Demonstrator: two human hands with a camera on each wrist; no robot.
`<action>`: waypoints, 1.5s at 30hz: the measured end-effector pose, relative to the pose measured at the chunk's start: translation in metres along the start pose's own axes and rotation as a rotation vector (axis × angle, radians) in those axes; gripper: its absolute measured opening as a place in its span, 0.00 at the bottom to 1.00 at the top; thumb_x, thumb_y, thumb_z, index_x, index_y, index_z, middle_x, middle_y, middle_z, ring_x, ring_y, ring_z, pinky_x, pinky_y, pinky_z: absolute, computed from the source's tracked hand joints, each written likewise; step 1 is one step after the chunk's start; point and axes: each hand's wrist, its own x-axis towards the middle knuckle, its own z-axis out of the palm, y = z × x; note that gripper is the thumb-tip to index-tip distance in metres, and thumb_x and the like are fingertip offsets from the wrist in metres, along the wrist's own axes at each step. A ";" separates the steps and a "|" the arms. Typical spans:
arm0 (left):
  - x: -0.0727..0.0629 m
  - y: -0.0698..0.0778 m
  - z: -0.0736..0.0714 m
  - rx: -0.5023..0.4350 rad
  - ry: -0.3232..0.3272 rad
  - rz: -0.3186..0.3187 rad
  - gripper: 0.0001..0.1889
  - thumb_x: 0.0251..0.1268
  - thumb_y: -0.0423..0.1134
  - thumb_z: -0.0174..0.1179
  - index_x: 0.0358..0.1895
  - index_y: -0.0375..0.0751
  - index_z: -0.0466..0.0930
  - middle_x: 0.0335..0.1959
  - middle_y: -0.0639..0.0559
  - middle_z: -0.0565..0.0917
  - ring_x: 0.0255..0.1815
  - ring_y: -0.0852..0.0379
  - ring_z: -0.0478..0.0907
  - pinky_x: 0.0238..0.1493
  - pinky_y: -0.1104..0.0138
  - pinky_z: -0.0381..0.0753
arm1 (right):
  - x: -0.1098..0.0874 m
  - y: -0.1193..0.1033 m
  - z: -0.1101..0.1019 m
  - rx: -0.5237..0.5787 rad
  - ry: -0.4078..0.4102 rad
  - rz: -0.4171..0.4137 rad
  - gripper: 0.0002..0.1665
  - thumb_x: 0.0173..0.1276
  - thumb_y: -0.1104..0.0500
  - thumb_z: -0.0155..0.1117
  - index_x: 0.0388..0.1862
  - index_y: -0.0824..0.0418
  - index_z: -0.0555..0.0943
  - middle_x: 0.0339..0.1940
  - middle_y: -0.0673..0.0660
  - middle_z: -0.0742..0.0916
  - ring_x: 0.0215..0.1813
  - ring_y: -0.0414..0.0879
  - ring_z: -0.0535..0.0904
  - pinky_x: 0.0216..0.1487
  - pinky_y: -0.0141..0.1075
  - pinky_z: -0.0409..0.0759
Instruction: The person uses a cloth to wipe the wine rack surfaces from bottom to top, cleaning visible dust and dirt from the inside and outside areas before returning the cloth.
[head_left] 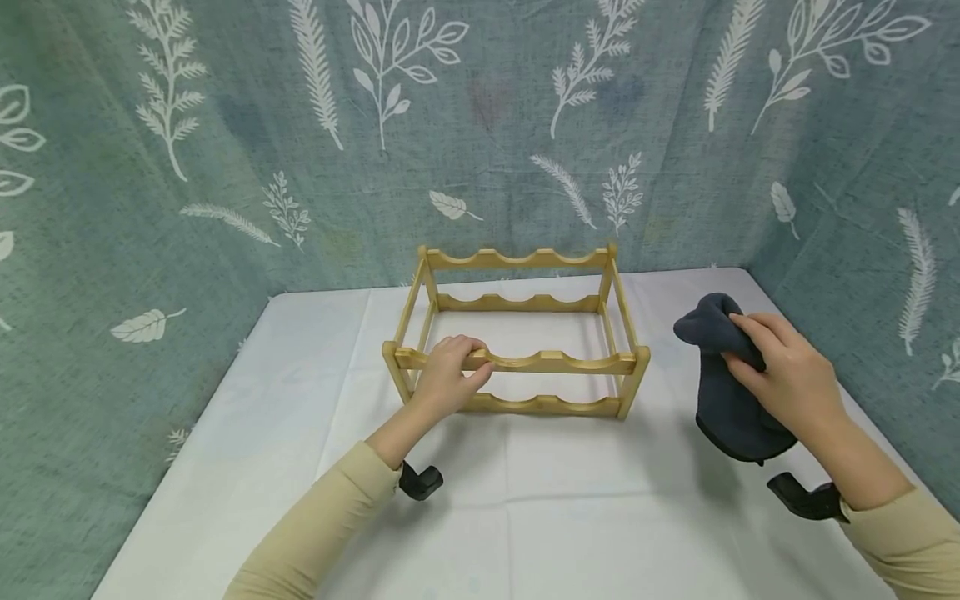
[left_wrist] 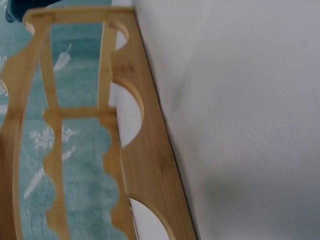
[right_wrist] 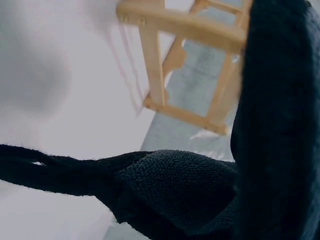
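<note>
Beige sleeves (head_left: 315, 525): nearest the head camera, black wrist mounts (head_left: 422, 482) showing at the cuffs.
Left hand (head_left: 444, 379): on the bamboo bottle rack (head_left: 551, 362), front top rail, left of centre. Thumb on near side, fingers over the far side, pinching the rail. Left wrist view doesn't show the fingers.
Right hand (head_left: 787, 375): right of the rack, raised, thumb and fingers pinching the dark blue terry cloth (head_left: 731, 408) near its top.
Rack position: upright mid-worktop (head_left: 570, 542), long side to the person, leaf-print drape (head_left: 480, 183) behind.
Cloth position: hanging beside the rack, apart from it, top folded over.
Rack risk: one off-centre hold, so a sideways push could swing the free right end. Pulling down on the front rail could tip it toward the person.
Cloth risk: pinch takes only the upper part; a tug on the loose lower end could slip it out. Hanging loop (right_wrist: 60, 181) could snag on a post or scallop.
White cover risk: looks like loose fabric with creases; could ruck up if the rack skids.
View risk: cloth fills much of the right wrist view, so contact there would be hard to judge.
Labels/brands: none readable. Dark patches on the lower rail (left_wrist: 155, 150) look like grain; can't rule out a faint mark.
</note>
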 end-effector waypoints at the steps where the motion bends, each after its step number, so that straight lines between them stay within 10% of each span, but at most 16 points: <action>1: -0.001 -0.003 -0.002 0.001 0.007 0.014 0.08 0.53 0.38 0.63 0.34 0.39 0.78 0.33 0.49 0.82 0.37 0.52 0.74 0.41 0.61 0.73 | 0.000 0.001 0.000 -0.001 0.003 0.003 0.43 0.65 0.33 0.35 0.50 0.68 0.76 0.44 0.65 0.79 0.40 0.60 0.77 0.30 0.54 0.74; 12: -0.006 -0.041 -0.027 -0.101 -0.027 0.169 0.07 0.51 0.37 0.62 0.32 0.40 0.77 0.31 0.50 0.81 0.36 0.53 0.76 0.43 0.57 0.70 | 0.001 0.001 0.001 -0.004 -0.016 0.010 0.42 0.66 0.33 0.35 0.51 0.68 0.76 0.45 0.65 0.78 0.42 0.59 0.76 0.30 0.54 0.75; 32: 0.010 -0.076 -0.056 -0.228 -0.206 0.150 0.06 0.51 0.33 0.63 0.33 0.42 0.78 0.32 0.50 0.80 0.37 0.55 0.70 0.46 0.59 0.66 | 0.000 0.000 0.006 0.005 -0.018 -0.014 0.42 0.65 0.33 0.36 0.50 0.68 0.77 0.44 0.66 0.79 0.41 0.60 0.77 0.33 0.54 0.75; 36: 0.005 -0.054 -0.052 -0.162 -0.135 0.238 0.10 0.52 0.34 0.63 0.39 0.40 0.78 0.36 0.50 0.81 0.41 0.53 0.72 0.52 0.55 0.63 | 0.001 -0.002 0.007 0.013 -0.023 -0.037 0.43 0.65 0.32 0.35 0.50 0.68 0.77 0.43 0.67 0.79 0.40 0.61 0.77 0.33 0.52 0.75; 45: -0.007 0.064 -0.018 -0.084 -0.109 0.356 0.16 0.53 0.40 0.62 0.45 0.38 0.77 0.39 0.50 0.82 0.42 0.56 0.76 0.50 0.61 0.71 | 0.000 -0.005 0.011 0.023 -0.037 -0.033 0.39 0.67 0.35 0.37 0.51 0.66 0.76 0.45 0.66 0.79 0.42 0.60 0.77 0.32 0.55 0.75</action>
